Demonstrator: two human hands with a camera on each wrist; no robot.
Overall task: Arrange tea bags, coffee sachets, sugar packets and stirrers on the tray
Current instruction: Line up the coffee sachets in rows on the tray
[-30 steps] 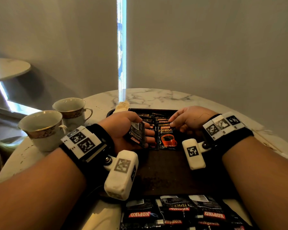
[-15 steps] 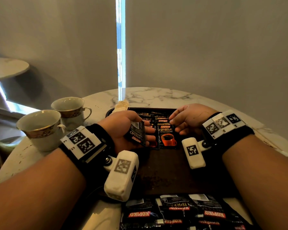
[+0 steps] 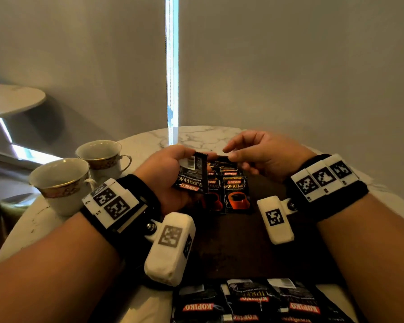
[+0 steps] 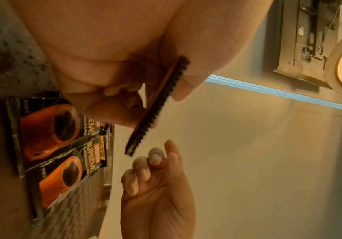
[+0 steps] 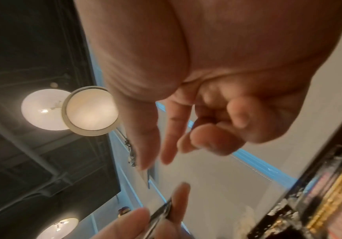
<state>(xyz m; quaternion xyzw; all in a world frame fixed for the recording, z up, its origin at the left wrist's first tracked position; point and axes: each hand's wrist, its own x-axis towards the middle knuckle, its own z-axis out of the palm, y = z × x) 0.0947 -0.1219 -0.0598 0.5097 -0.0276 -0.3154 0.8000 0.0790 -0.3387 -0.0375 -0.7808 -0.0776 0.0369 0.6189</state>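
A dark tray (image 3: 243,243) lies on the round marble table. Black Kopiko coffee sachets (image 3: 236,194) lie in overlapping rows at its far end. My left hand (image 3: 170,173) is raised over them and grips one more black sachet (image 3: 193,177), held upright between thumb and fingers. The left wrist view shows that sachet (image 4: 157,106) edge-on. My right hand (image 3: 254,155) hovers just right of the sachet's top, holding nothing. Its forefinger and thumb are extended and a short gap away. In the right wrist view its fingers (image 5: 166,145) are loosely spread.
Two gold-rimmed teacups (image 3: 61,183) (image 3: 100,157) stand left of the tray. A pile of loose black sachets (image 3: 254,301) lies at the table's near edge. The table (image 3: 208,136) ends close to a grey wall.
Both hands have lifted away from the laid rows. The left hand raised its sachet higher and more upright. The right hand left the tray's sachets and moved up toward the held one.
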